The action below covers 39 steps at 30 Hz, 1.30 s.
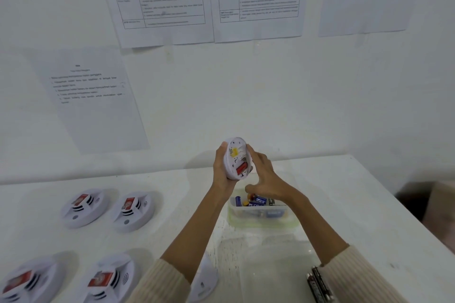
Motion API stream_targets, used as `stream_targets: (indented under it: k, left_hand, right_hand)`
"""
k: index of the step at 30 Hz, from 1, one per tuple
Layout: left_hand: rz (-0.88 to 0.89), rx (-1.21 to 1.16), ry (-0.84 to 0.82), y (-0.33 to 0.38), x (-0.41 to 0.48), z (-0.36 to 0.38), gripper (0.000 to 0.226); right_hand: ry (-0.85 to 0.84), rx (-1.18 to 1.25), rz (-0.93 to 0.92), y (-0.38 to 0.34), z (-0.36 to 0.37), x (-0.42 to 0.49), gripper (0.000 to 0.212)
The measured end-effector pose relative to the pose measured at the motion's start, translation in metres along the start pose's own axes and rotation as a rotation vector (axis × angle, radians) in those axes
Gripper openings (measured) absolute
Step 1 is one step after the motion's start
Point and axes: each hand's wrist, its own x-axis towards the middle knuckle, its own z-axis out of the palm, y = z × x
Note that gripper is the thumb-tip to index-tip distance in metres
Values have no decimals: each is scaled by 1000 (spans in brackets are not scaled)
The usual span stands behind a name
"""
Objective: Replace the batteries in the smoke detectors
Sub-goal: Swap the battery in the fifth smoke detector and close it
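Where the detector is: the smoke detector (pixel 236 158) is up off the white table (pixel 172 206), upright near the wall, its open back facing the camera, with a yellow part above a red one.
Left hand: the left hand (pixel 221 171) grips the detector's left rim, its fingers curled behind the body.
Right hand: the right hand (pixel 264 176) lies spread, fairly straight fingers touching the detector's right rim, the thumb pointing down and apart.
Below the hands: a clear battery tub (pixel 291 222) with a greenish rim holds loose batteries (pixel 256 202).
Edges: the table's back edge meets the wall; its right edge runs diagonally, with a cardboard box (pixel 440 202) beyond it.
Open room: bare tabletop lies between the tub and the right edge, and between the tub and the four spare detectors (pixel 85 206) in two rows at left.
Cut off: the near-left detectors run out of frame; two dark batteries (pixel 318 285) are cropped beside the right sleeve.
Hidden: a white round cover (pixel 204 280) shows only partly behind the left forearm.
Hard to make out: something clear in front of the tub; the text on the wall sheets (pixel 98 96).
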Motion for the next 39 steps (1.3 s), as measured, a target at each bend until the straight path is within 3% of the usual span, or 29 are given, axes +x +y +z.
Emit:
stream_targets:
  k: [2,5,9,12,15,19,21,23,26,29,32,35,39]
  left_hand:
    - [10,-20,5,0,2,-2,41]
    - [48,8,62,3,0,0,50]
    - [94,-21,127,3,-4,9,79]
    - [134,46,152,0,-3,10,97]
    - [112,49,118,4,-6,9,80]
    - [54,-63,47,15,-8,4,75]
    - [18,-42,25,19,-11,2,63]
    - [-38,-9,-16,21,-11,-3,66]
    - [-156,49,-86,27,-13,-6,68]
    - [-279,18,-108,28,-14,-13,64]
    - [-311,-23,-82,24,-15,-15,59]
    - [-282,-94,-90,18,-13,-15,53]
    - [-267,-169,-143,13,-13,-15,59]
  right_hand:
    - [17,73,13,-4,0,2,93]
    - [183,267,114,-19,2,9,64]
    - [150,614,365,-44,5,8,63]
    - [67,794,369,-47,5,6,62]
    - [89,856,361,-47,3,4,62]
    - [171,716,269,-50,3,4,69]
    - [256,451,166,-48,6,6,79]
    - [285,175,84,-43,7,7,100]
    - [219,-169,-80,-36,5,2,116]
    - [121,-396,-245,-27,1,1,116]
    - [35,-363,-308,-24,-1,1,111]
    - [35,-192,-246,-29,-2,1,108]
    - [254,92,-51,-38,2,6,81]
